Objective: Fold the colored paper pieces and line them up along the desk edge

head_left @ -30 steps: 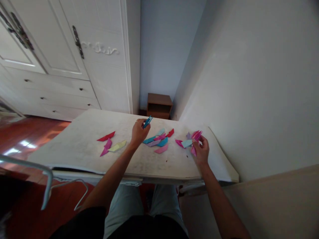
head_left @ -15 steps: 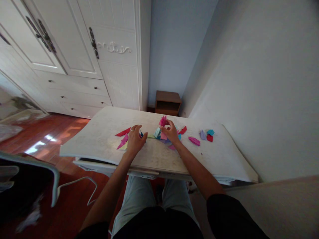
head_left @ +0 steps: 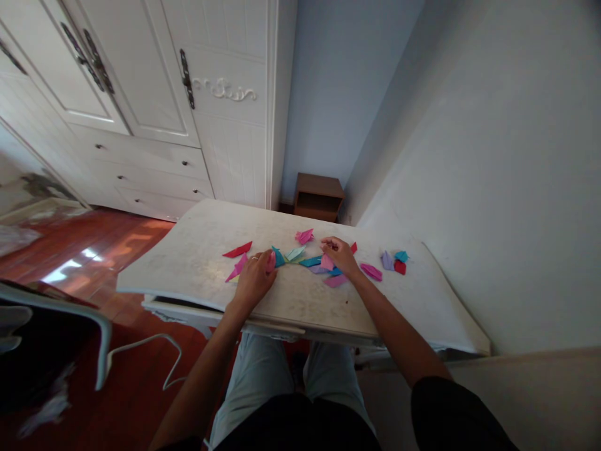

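Folded paper pieces in several colours lie on the white table. My left hand (head_left: 256,277), with a ring on one finger, is closed on a pink folded paper piece (head_left: 271,262), partly hidden by the fingers. A blue folded piece (head_left: 278,257) lies just beyond its fingertips. My right hand (head_left: 342,255) hovers over the right of the pile, fingers bent and slightly apart, nothing visible between them. Right below its fingertips is a light pink piece (head_left: 327,262). A magenta pleated piece (head_left: 305,236) rests alone farther back, and a pale green piece (head_left: 295,253) lies between my hands.
The white table (head_left: 188,250) carries a red strip (head_left: 238,250) on the left. To the right are a magenta piece (head_left: 371,271) and a small lilac, blue and red cluster (head_left: 394,260). A wardrobe (head_left: 225,138) and a brown cabinet (head_left: 319,185) stand behind; a wall is right.
My right hand has let go of the magenta pleated piece, which now lies on the table, and has moved right. My left hand has closed on a pink piece.
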`<state>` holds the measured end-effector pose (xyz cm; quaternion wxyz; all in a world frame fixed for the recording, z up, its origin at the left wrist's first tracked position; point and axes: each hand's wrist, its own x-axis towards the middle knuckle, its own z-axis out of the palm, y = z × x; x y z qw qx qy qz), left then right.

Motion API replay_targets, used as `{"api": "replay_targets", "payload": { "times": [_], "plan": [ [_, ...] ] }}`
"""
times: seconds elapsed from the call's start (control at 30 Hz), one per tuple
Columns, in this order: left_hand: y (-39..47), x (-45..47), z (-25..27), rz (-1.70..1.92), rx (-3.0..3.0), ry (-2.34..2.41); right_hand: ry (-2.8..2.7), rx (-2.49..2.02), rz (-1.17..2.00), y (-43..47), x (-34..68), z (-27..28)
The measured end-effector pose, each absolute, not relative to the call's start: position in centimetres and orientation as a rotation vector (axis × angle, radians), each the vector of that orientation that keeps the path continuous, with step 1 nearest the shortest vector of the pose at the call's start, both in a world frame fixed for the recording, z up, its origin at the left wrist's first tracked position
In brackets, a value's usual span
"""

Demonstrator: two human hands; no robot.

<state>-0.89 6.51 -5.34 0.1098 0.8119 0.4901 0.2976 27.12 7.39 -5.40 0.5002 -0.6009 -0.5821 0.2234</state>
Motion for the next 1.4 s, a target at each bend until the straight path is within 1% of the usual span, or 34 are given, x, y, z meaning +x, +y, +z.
{"api": "replay_targets", "payload": {
  "times": [0.2,0.37,0.47,0.57,0.67,0.8,0.93,1.07,1.13,1.2,1.3,1.4],
  "plan": [
    [7.5,-1.1,-5.8,0.976,2.229,1.444,-1.24,-1.51,0.465,5.5,31.0,-4.6],
    [8.2,-1.7,-5.5,1.121,2.13,1.5,-1.204,-1.547,0.456,3.1,32.5,-5.2],
    [8.4,-1.7,-5.1,1.264,2.092,1.516,-1.278,-1.585,0.445,1.0,32.4,-5.8],
    [8.7,-1.6,-4.8,1.389,2.092,1.529,-1.52,-1.641,0.365,-1.0,32.3,-6.4],
    [8.9,-1.5,-4.8,1.34,2.141,1.514,-1.679,-1.664,0.261,-2.6,32.5,-7.0],
    [8.8,-1.1,-4.8,1.227,2.198,1.542,-1.622,-1.733,0.243,-4.5,33.0,-7.1],
    [7.6,-0.1,-4.1,1.328,2.23,1.501,-1.597,-1.753,0.168,-6.3,34.1,-6.6],
    [5.3,2.6,-3.4,1.361,2.302,1.289,-1.53,-1.809,0.01,-6.4,37.8,-6.7],
    [3.9,4.6,-3.3,1.325,2.367,1.124,-1.465,-1.864,-0.097,-5.4,40.9,-6.9],
    [2.7,6.9,-3.6,1.213,2.454,0.93,-1.417,-1.98,-0.178,-4.0,44.0,-7.1],
    [1.5,10.4,-4.5,0.941,2.595,0.736,-1.414,-2.228,-0.087,-1.6,47.3,-7.4],
    [1.1,13.5,-5.2,0.702,2.69,0.705,-1.576,-2.211,0.023,0.0,47.5,-8.2]
  ]
}}
